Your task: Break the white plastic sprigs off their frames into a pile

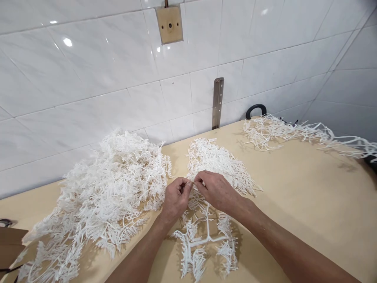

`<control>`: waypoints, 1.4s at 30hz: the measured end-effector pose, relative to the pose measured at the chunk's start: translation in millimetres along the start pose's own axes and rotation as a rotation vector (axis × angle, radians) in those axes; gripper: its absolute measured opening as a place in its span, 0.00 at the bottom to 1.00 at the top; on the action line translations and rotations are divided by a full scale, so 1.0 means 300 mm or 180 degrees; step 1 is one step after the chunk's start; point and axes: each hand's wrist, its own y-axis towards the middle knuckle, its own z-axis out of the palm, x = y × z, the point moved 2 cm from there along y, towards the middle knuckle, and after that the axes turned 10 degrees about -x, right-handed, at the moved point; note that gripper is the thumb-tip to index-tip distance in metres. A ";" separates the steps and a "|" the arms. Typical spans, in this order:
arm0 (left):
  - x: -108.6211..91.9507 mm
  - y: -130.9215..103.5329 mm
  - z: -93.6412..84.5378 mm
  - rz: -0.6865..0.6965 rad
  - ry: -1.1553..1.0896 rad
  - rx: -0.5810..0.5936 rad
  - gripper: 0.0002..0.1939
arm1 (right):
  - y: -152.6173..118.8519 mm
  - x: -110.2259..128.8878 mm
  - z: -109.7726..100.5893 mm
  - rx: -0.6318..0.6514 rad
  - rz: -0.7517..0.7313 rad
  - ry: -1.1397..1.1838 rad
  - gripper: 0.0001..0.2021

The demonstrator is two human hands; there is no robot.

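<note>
Both hands (pixel 176 198) (pixel 216 190) meet mid-frame, fingertips pinched nearly together, above the white branched piece (pixel 208 238) at lower centre.

Big branched pile (pixel 118 188) at left on worktop (pixel 294 204), smaller pile (pixel 218 161) mid-worktop near wall (pixel 118 70), branched frame (pixel 208 237) at near centre, stringy heap (pixel 294 133) far right, black hook-shaped handle (pixel 256 110) behind its left end, slotted strip (pixel 218 103) upright against wall.
</note>
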 end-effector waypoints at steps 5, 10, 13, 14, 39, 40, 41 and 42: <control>-0.015 -0.003 0.011 -0.0241 -0.0238 0.0183 0.16 | 0.005 -0.005 -0.019 0.0071 0.0016 0.0397 0.10; -0.016 0.001 0.012 -0.0535 -0.0498 0.0375 0.17 | 0.005 0.012 -0.001 -0.0060 -0.0060 0.0018 0.10; -0.018 0.003 0.009 -0.0595 -0.0612 0.0333 0.17 | 0.019 -0.003 0.005 -0.0280 -0.0014 -0.0419 0.11; -0.019 0.004 0.009 -0.0574 -0.0652 0.0332 0.16 | 0.025 -0.016 0.000 -0.0413 0.0076 -0.0509 0.11; -0.006 -0.001 0.002 -0.0332 -0.0181 -0.0123 0.13 | 0.007 0.009 -0.022 0.0120 0.0838 0.0755 0.09; -0.010 -0.002 0.001 -0.0338 -0.0115 -0.0093 0.13 | 0.006 0.014 -0.021 0.0088 0.0850 0.0692 0.09; -0.015 -0.004 0.000 -0.0318 -0.0048 -0.0064 0.13 | 0.005 0.018 -0.021 0.0045 0.0841 0.0630 0.09; -0.019 -0.005 -0.001 -0.0275 0.0025 -0.0044 0.14 | 0.004 0.021 -0.020 -0.0007 0.0809 0.0572 0.08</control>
